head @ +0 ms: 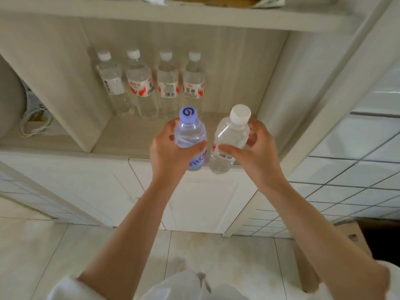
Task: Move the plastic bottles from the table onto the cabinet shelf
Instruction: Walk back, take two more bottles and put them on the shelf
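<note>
While raised, both hands (pixel 171 148) grip bottles (pixel 190 135).

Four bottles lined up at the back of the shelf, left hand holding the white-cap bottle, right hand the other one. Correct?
Not quite: the head view shows the left hand holding the blue-cap bottle; the white-cap bottle is in the right hand. The rest stands: four bottles line the back of the shelf.

The blue-capped bottle (pixel 190 137) in my left hand (pixel 166 152) shows the letters "nt" on its blue label, the rest hidden. A barcode sits on the clear bottle (pixel 229 141) in my right hand (pixel 257 152). Labels on the far shelf bottles (pixel 151 83) are too blurred to read.
</note>
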Motion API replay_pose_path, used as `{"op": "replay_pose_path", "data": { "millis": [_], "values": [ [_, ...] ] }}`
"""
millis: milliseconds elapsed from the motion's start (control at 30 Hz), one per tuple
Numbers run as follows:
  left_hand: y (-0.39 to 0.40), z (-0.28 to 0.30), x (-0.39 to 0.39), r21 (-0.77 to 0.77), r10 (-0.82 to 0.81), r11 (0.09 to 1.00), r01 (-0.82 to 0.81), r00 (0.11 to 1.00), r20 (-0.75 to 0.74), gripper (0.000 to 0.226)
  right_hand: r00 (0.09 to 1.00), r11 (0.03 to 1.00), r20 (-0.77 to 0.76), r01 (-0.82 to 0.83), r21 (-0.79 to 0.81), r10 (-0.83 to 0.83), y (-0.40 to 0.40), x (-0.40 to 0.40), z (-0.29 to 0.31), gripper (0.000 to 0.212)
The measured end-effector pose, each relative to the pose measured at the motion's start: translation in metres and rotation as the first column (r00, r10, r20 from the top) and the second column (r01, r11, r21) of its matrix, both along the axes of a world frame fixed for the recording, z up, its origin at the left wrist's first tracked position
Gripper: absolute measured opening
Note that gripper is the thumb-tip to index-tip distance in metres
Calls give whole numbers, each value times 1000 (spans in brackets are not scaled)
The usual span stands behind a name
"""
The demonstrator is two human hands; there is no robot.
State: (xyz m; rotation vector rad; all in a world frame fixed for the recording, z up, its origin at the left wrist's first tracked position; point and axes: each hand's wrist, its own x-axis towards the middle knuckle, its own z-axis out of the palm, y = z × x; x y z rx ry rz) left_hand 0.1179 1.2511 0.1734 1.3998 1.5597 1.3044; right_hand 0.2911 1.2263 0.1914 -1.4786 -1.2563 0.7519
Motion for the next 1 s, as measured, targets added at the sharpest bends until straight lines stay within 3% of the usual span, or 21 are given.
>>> {"op": "replay_pose_path", "data": {
  "millis": [167,433,767,1000],
  "values": [
    [53,18,29,63,-14,998,16,999,-31,58,996,995,38,78,65,-80,47,9,8,63],
    [116,20,68,109,-98,989,101,995,-31,74,975,974,98,190,121,-202,108,28,3,69],
    [171,-6,101,202,-120,968,149,981,-150,67,952,952,97,276,129,-289,165,46,-16,72],
    [193,-8,113,168,-88,978,124,975,-203,68,940,943,141,283,177,-309,192,54,-22,73]
  ]
}}
